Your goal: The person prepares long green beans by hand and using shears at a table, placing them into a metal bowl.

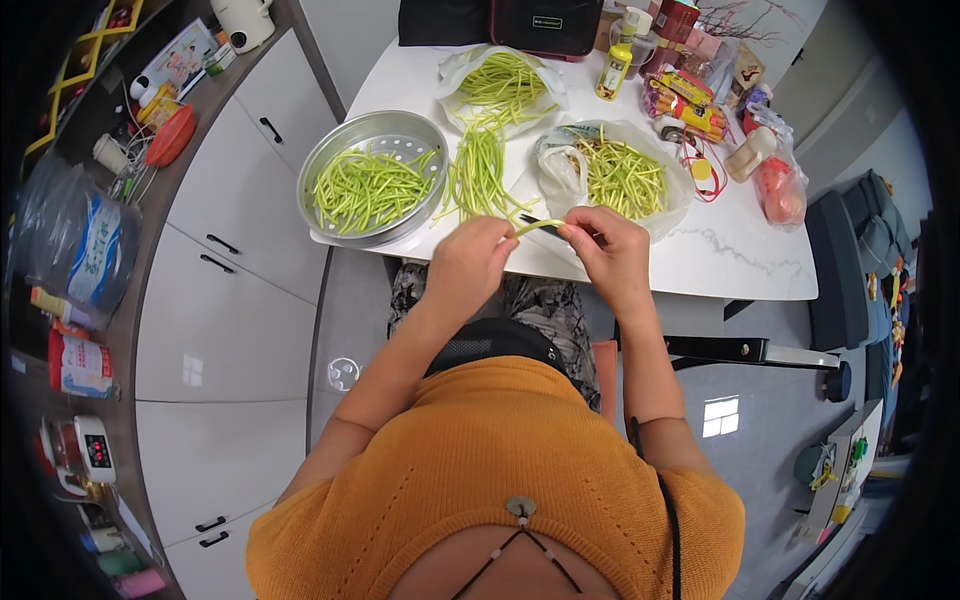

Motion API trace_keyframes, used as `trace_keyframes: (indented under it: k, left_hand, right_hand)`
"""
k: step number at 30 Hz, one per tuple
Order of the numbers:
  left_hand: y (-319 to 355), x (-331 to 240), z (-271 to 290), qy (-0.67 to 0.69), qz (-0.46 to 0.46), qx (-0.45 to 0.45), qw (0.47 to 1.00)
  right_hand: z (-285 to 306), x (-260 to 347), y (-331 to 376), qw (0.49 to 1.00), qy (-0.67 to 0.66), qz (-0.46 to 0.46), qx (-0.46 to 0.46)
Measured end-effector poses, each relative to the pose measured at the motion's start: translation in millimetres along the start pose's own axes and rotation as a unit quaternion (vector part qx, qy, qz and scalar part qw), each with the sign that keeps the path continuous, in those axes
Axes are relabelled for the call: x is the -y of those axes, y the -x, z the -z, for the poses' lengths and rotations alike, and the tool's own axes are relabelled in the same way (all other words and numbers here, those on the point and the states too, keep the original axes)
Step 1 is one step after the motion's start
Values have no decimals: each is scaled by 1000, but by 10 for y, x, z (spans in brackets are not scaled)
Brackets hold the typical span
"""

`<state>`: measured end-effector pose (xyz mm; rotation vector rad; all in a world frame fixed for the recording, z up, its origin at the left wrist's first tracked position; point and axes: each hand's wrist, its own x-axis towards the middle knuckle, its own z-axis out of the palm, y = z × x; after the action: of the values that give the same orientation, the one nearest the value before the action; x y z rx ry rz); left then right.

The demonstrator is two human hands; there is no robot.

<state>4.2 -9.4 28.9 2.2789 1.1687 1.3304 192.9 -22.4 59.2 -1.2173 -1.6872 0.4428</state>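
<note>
My left hand [470,262] and my right hand [612,258] pinch the two ends of one green stem [541,224], which looks like a garlic scape. The stem bows slightly between my fingertips, above the table's near edge. Just beyond my left hand lies a loose bunch of long scapes [478,170], reaching back to an open plastic bag of more long ones [505,85]. To the left, a metal steamer pot with a perforated base [420,145] holds short cut lengths [368,190]. Beyond my right hand, another plastic bag [668,200] holds short pieces and trimmings [622,172].
A dark slim object [540,232] lies by the table edge, partly behind the stem. On the white table [750,250] stand a yellow bottle [615,70], packaged snacks [685,105], a red cord [712,180] and a bag of reddish items [778,190]. A black bag [540,25] sits at the back.
</note>
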Motion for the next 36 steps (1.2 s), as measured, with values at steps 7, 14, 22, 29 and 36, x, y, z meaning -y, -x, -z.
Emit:
trace_keyframes:
  k: [7, 14, 22, 29, 36]
  left_hand:
    - [89, -164, -170, 58, 4, 48, 997]
    - [22, -158, -122, 123, 86, 63, 987]
    - [56, -91, -65, 203, 139, 95, 964]
    - [65, -116, -62, 218, 143, 116, 958]
    - [106, -147, -96, 209, 160, 141, 954]
  right_hand:
    - [-234, -95, 74, 972, -206, -97, -59]
    - [-190, -211, 6, 888, -422, -179, 22]
    - [-76, -242, -21, 810, -528, -192, 167]
    - [-138, -343, 19, 839, -493, -173, 150]
    - [-185, -364, 12, 868, -458, -163, 99]
